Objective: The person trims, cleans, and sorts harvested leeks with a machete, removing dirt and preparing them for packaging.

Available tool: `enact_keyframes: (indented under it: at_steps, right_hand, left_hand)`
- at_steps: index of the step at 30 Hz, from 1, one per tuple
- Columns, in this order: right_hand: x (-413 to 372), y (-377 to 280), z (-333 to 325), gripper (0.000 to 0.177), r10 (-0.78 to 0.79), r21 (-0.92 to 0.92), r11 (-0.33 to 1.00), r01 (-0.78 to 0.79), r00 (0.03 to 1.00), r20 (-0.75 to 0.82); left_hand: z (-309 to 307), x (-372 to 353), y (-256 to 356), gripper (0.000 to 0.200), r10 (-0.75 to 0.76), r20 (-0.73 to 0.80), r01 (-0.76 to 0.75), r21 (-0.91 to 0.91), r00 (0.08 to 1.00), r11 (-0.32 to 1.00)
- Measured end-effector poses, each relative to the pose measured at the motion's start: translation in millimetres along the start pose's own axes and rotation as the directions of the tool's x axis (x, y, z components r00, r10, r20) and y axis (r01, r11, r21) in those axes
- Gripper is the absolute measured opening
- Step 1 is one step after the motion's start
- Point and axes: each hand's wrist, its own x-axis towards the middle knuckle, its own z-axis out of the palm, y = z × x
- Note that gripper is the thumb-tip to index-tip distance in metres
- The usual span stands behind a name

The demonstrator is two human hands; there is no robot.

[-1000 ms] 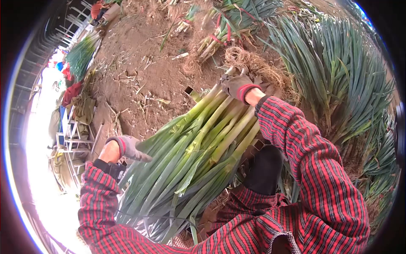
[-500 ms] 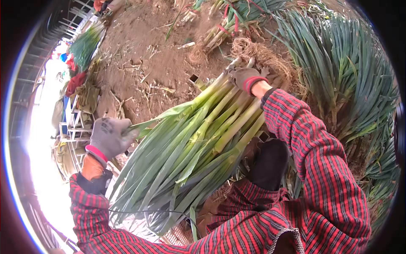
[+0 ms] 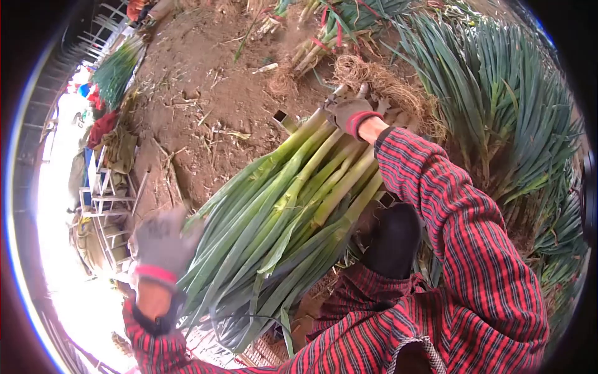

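A large bunch of green onions (image 3: 283,196) stretches across the middle, with its pale stems at the upper right and its long green leaves fanning toward the lower left. My right hand (image 3: 350,116), in a grey glove with a red cuff, is closed around the stems just below the tangled roots (image 3: 395,84). On the left, my gloved left hand (image 3: 163,242) is smeared by motion beside the outer leaves. Its fingers are too blurred to show whether they hold or touch a leaf.
Bare soil (image 3: 187,93) with dry scraps lies beyond the bunch. More green onions (image 3: 498,106) are heaped at the right, and bundles with red ties (image 3: 321,43) lie at the top. A white metal frame (image 3: 106,193) stands at the left. My dark boot (image 3: 392,243) is under the bunch.
My left hand has come down and slightly right; the leaf it was pulling out to the left is no longer stretched there. My right hand keeps its grip on the stems. The view has shifted slightly.
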Motion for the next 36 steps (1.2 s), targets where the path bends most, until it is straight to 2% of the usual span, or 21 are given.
enact_keyframes:
  at_steps: [1, 2, 3, 5, 6, 7, 8, 9, 11, 13, 15, 20, 21, 28, 31, 34, 36]
  right_hand:
    - [-25, -9, -23, 0.045, 0.045, -0.014, 0.999, -0.045, 0.999, -0.015]
    - [-26, -12, -21, 0.045, 0.014, -0.025, 1.000, -0.015, 0.999, -0.031]
    - [-23, -10, -16, 0.045, -0.008, -0.036, 0.999, 0.006, 0.999, -0.049]
    - [-36, -7, -25, 0.047, 0.009, -0.040, 0.999, -0.012, 0.998, -0.059]
    - [-29, -7, -17, 0.047, 0.051, -0.084, 0.995, -0.058, 0.996, -0.080]
    - [-12, -7, 1, 0.047, 0.086, -0.128, 0.987, -0.098, 0.991, -0.099]
    - [-8, -7, 2, 0.047, 0.088, -0.116, 0.989, -0.096, 0.993, -0.073]
    - [-4, -7, 2, 0.046, 0.091, -0.104, 0.990, -0.095, 0.995, -0.048]
    - [-17, -11, -22, 0.046, 0.032, 0.044, 0.998, -0.036, 0.996, 0.086]
    - [-15, -10, -10, 0.045, 0.016, 0.084, 0.996, -0.011, 0.998, -0.061]
    - [-12, -6, -10, 0.040, 0.021, 0.079, 0.997, -0.012, 0.993, -0.116]
    - [11, 17, 12, 0.033, -0.038, 0.056, 0.997, 0.061, 0.934, -0.354]
    - [16, 21, 15, 0.034, -0.048, 0.028, 0.998, 0.061, 0.935, -0.352]
    - [51, 45, 27, 0.032, -0.203, -0.091, 0.979, 0.184, 0.937, -0.283]
    - [21, 31, -39, 0.036, -0.148, -0.054, 0.988, 0.144, 0.987, -0.067]
    - [16, 56, -48, 0.040, -0.237, -0.016, 0.971, 0.237, 0.963, -0.129]
    - [25, 61, -35, 0.050, -0.066, 0.050, 0.996, 0.069, 0.996, -0.064]
  left_hand:
    - [-55, 34, 36, 0.056, -0.008, 0.064, 0.026, -0.293, 0.998, 0.956]
    - [-34, 61, 35, 0.062, 0.135, -0.216, -0.167, -0.136, 0.967, 0.977]
    - [9, 93, 34, 0.068, 0.309, -0.455, -0.310, 0.074, 0.835, 0.948]
    - [101, 137, 28, 0.082, 0.428, -0.526, -0.355, 0.239, 0.735, 0.904]
    - [115, 145, 38, 0.085, 0.335, -0.249, -0.371, -0.116, 0.909, 0.921]
    - [130, 147, 46, 0.089, 0.308, 0.101, -0.236, -0.434, 0.946, 0.869]
    - [161, 141, 52, 0.085, 0.263, -0.024, -0.217, -0.636, 0.965, 0.740]
    - [149, 130, 63, 0.078, 0.197, -0.036, -0.171, -0.657, 0.980, 0.734]
    - [154, 130, 70, 0.074, 0.153, -0.021, -0.123, -0.706, 0.988, 0.698]
    - [155, 131, 75, 0.070, 0.114, -0.036, -0.103, -0.747, 0.993, 0.656]
    - [143, 127, 80, 0.066, 0.082, -0.083, -0.116, -0.781, 0.993, 0.613]
    - [129, 127, 83, 0.053, 0.125, -0.235, -0.256, -0.680, 0.964, 0.687]
    - [125, 128, 85, 0.050, 0.118, -0.275, -0.277, -0.661, 0.954, 0.697]
    - [123, 132, 89, 0.033, 0.083, -0.272, -0.264, -0.739, 0.959, 0.620]
    - [119, 136, 91, 0.032, 0.039, -0.271, -0.242, -0.774, 0.962, 0.586]
    - [123, 149, 99, 0.034, 0.000, -0.298, -0.252, -0.809, 0.955, 0.532]
    - [134, 161, 106, 0.035, -0.020, -0.255, -0.211, -0.842, 0.967, 0.497]
